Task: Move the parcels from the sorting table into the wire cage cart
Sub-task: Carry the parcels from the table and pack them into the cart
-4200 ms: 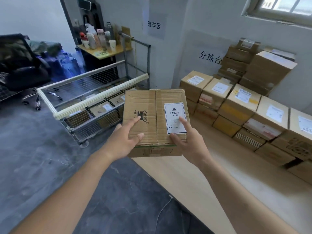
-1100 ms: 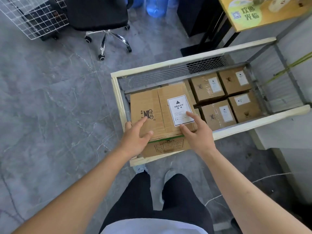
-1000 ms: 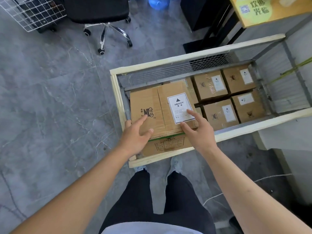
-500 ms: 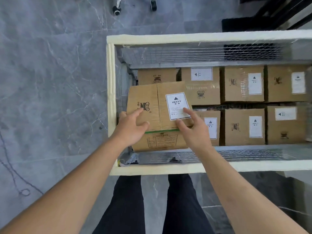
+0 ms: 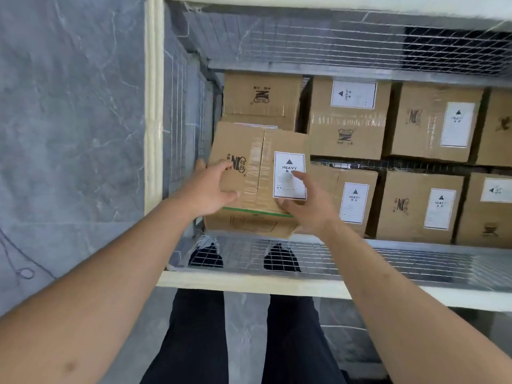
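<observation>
I look straight down into the wire cage cart [image 5: 151, 101]. A brown cardboard parcel [image 5: 257, 151] with a white HEAVY label is low inside the cart's near left corner. My left hand [image 5: 210, 189] grips its left near edge, thumb on top. My right hand [image 5: 307, 206] holds its right near corner, fingers over the label. Whether the parcel rests on the cart floor is hidden. Several other labelled parcels [image 5: 349, 117] lie packed on the cart floor to the right and behind.
The cart's near mesh wall [image 5: 360, 261] and cream top rail lie between my legs and the parcel. Grey marble floor [image 5: 69, 120] spreads to the left. The far mesh wall [image 5: 360, 42] closes the back.
I carried the parcel from the sorting table over the cart's rail and lowered it deep into the near left corner. My view has tipped straight down.
</observation>
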The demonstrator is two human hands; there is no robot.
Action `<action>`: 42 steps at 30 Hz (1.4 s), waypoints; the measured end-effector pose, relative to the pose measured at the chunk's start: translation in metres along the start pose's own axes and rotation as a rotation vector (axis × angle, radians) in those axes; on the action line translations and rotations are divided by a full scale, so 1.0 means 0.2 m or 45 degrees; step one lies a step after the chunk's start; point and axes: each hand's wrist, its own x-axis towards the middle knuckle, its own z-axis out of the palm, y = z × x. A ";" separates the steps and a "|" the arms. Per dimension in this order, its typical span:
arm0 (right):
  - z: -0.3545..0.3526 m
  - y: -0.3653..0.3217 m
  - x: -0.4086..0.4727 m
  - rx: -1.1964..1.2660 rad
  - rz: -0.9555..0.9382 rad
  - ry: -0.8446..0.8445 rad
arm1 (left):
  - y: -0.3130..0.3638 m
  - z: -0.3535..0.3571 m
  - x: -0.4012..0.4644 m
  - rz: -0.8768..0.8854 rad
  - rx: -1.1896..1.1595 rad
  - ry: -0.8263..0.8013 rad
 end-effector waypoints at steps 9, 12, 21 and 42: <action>0.08 0.06 0.11 -0.158 -0.020 -0.169 | -0.10 0.13 0.06 -0.082 -0.142 0.042; 0.08 0.02 0.15 -0.215 -0.046 -0.182 | -0.11 0.09 0.11 -0.099 -0.100 0.032; 0.08 0.12 0.04 -0.290 -0.155 -0.201 | -0.18 0.22 -0.02 -0.029 -0.214 0.217; 0.36 0.40 0.48 -0.533 0.032 -0.167 | -0.25 0.67 0.56 -0.131 0.310 0.196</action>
